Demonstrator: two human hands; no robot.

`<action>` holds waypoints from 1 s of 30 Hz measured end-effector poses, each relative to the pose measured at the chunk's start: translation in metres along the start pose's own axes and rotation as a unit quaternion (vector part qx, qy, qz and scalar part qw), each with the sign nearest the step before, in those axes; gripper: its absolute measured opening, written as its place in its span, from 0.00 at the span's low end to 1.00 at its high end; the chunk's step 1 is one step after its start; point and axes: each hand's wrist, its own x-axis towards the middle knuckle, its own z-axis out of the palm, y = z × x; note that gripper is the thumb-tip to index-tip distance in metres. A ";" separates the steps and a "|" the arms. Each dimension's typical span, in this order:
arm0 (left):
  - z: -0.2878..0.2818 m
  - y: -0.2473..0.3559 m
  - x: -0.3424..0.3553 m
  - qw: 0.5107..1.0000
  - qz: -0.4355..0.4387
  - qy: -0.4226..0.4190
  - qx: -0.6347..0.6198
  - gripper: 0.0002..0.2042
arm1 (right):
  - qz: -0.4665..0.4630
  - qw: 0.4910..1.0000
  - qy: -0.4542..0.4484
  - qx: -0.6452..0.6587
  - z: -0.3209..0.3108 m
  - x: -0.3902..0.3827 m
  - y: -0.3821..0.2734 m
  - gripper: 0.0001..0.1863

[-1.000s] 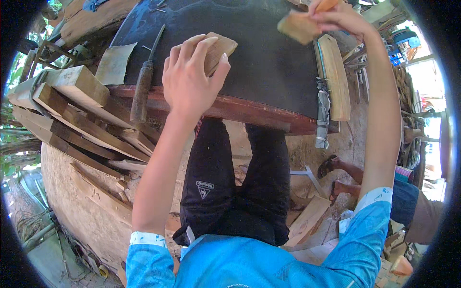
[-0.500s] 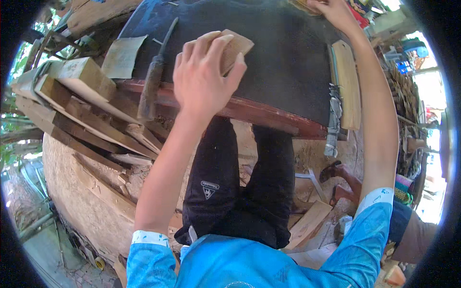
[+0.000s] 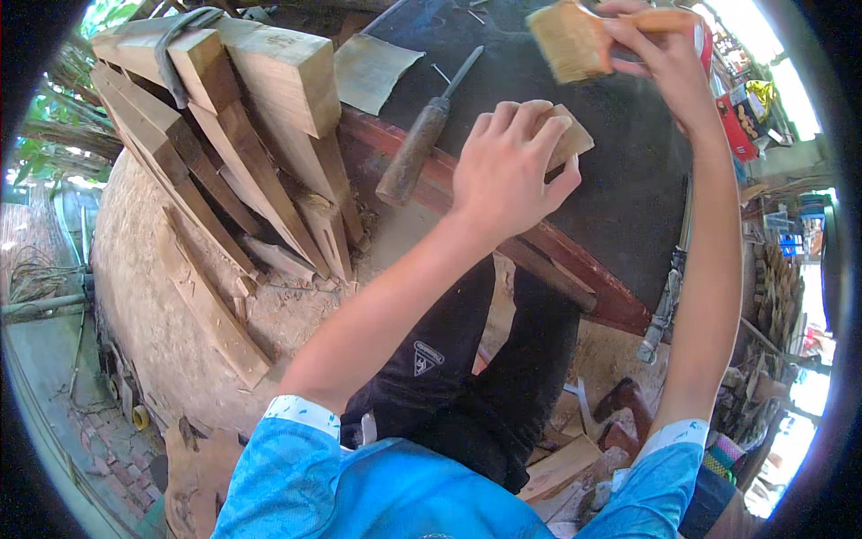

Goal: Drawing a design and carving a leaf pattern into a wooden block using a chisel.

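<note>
My left hand [image 3: 503,175] is wrapped over a small flat wooden block [image 3: 575,142], which rests on the dark tabletop [image 3: 620,211] near its red-brown front edge. In my right hand [image 3: 663,67] is a wide paintbrush [image 3: 567,42] with pale bristles and an orange-brown wooden handle. The brush is raised over the far right of the tabletop, its bristles pointing left and slightly blurred. Left of my left hand, a chisel-like tool [image 3: 415,151] with a worn wooden handle and narrow metal blade lies across the table edge.
A worn tan sheet [image 3: 375,72] and a nail [image 3: 441,74] lie on the tabletop. Shaped wooden legs [image 3: 269,67] lean together at the left, a dark strap over them. Wood scraps [image 3: 211,310] and shavings litter the ground. Beyond my right arm sits a red package [image 3: 736,126].
The view has swung left, so the wooden legs and tool appear farther right. My right hand has brought the paintbrush into fuller view. My left hand still grips the block.
</note>
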 end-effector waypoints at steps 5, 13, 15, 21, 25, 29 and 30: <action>0.000 0.000 -0.001 1.000 -0.005 0.011 -0.016 0.19 | 0.043 0.989 -0.102 -0.099 0.030 0.028 -0.019 0.15; -0.006 -0.001 0.001 0.999 -0.010 -0.021 -0.039 0.19 | 0.059 0.994 -0.037 -0.081 0.027 0.056 0.003 0.14; -0.006 -0.001 0.001 0.999 -0.010 -0.011 -0.041 0.19 | 0.032 0.999 0.038 -0.011 0.026 0.063 0.002 0.13; -0.006 -0.004 0.000 0.998 -0.013 -0.021 -0.057 0.20 | 0.072 0.995 -0.064 -0.033 0.026 0.102 0.003 0.13; -0.005 -0.004 0.001 0.998 -0.015 -0.029 -0.062 0.20 | -0.027 0.943 -0.080 -0.322 0.027 0.132 0.020 0.14; -0.004 -0.005 0.000 0.998 -0.020 -0.021 -0.061 0.20 | 0.044 0.999 -0.011 -0.023 0.028 0.147 0.034 0.15; -0.004 -0.005 0.000 0.998 -0.019 -0.021 -0.058 0.20 | -0.013 0.963 0.014 -0.270 0.031 0.150 0.033 0.15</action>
